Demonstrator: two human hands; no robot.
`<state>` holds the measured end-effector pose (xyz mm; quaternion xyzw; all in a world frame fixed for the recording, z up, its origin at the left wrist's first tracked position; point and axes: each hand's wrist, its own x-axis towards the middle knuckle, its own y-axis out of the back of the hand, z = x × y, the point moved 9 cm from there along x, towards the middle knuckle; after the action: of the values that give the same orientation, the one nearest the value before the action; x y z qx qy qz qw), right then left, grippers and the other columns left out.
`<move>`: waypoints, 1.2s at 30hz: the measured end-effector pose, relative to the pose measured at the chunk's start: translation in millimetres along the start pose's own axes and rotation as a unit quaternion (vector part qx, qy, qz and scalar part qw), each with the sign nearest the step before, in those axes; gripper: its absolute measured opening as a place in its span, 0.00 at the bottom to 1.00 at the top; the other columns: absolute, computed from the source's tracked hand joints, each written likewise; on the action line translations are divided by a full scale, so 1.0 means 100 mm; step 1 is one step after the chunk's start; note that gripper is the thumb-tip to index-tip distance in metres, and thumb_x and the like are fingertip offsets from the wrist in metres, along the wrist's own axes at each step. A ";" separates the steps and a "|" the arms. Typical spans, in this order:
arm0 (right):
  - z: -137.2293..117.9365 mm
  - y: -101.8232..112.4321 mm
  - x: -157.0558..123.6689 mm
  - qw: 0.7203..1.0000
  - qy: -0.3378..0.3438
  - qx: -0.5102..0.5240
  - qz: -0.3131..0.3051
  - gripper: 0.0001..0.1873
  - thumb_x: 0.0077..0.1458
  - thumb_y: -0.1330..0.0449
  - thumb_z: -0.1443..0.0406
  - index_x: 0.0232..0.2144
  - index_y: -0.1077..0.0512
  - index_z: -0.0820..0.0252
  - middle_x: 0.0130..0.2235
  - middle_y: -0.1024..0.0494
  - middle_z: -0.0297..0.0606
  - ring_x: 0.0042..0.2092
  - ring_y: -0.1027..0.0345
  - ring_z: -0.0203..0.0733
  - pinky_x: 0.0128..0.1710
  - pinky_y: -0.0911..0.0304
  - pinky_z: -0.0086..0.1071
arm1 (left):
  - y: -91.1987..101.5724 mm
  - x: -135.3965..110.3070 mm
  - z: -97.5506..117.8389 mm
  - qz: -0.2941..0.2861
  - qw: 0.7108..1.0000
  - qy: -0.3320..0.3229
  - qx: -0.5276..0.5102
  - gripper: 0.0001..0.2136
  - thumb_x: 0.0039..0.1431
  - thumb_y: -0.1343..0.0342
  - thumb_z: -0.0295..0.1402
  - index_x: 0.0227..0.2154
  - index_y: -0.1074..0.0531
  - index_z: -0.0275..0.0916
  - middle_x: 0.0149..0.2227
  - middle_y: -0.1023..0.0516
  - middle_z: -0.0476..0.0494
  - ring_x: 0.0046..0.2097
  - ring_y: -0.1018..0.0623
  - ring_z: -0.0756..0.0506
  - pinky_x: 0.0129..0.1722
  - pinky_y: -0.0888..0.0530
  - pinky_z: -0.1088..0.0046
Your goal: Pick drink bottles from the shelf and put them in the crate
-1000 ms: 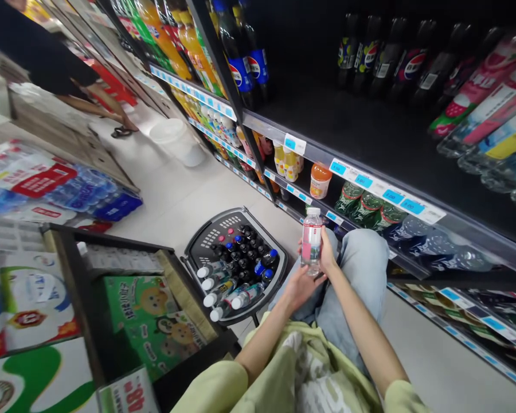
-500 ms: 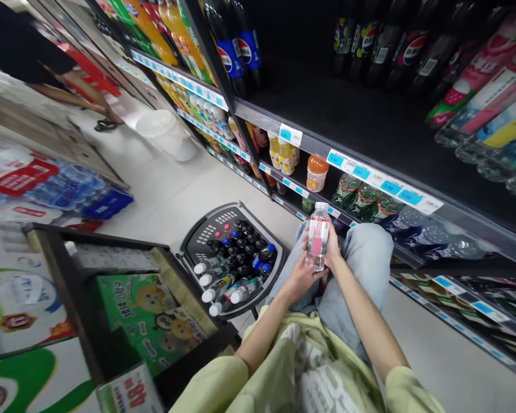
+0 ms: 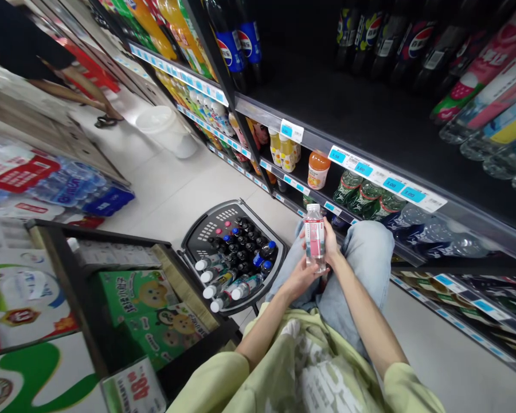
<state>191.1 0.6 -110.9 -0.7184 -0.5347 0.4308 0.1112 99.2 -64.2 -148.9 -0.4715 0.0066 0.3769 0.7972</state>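
In the head view, the clear plastic drink bottle (image 3: 315,240) with the pink-and-white label sits upright above the knees. The left hand (image 3: 303,277) cups its base and the right hand (image 3: 332,248) wraps its side, so the grip is firmly closed around it. Since half a second ago the label has turned slightly; the bottle remains in hand, apart from the bottle-filled shopping basket (image 3: 217,222) and shelf (image 3: 313,148).
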 end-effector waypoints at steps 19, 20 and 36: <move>-0.09 0.04 0.02 0.998 0.045 -0.047 0.026 0.31 0.60 0.38 0.35 0.31 0.22 0.56 0.25 0.17 0.39 0.23 0.24 0.41 0.19 0.31 0.30 | -0.03 -0.03 -0.01 0.007 0.997 0.002 0.074 0.38 0.42 0.14 0.44 0.55 0.23 0.43 0.49 0.16 0.40 0.52 0.14 0.34 0.57 0.20 0.52; -0.09 0.03 0.02 0.998 0.044 -0.046 0.024 0.31 0.59 0.39 0.35 0.30 0.22 0.55 0.24 0.18 0.39 0.23 0.25 0.41 0.19 0.32 0.30 | -0.03 -0.04 -0.01 0.008 0.997 0.002 0.079 0.38 0.42 0.14 0.43 0.56 0.23 0.42 0.49 0.16 0.41 0.52 0.15 0.34 0.57 0.20 0.52; -0.14 -0.01 -0.01 0.998 0.053 -0.037 0.012 0.27 0.60 0.40 0.39 0.33 0.22 0.55 0.26 0.16 0.39 0.26 0.22 0.43 0.22 0.31 0.30 | -0.02 -0.01 -0.04 0.000 0.995 -0.007 0.096 0.33 0.47 0.16 0.44 0.53 0.22 0.39 0.48 0.14 0.37 0.52 0.15 0.33 0.56 0.21 0.54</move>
<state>200.4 4.1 -101.4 -0.7503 -0.5353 0.3728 0.1078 100.6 -68.1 -149.3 -0.3905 0.0373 0.3779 0.8386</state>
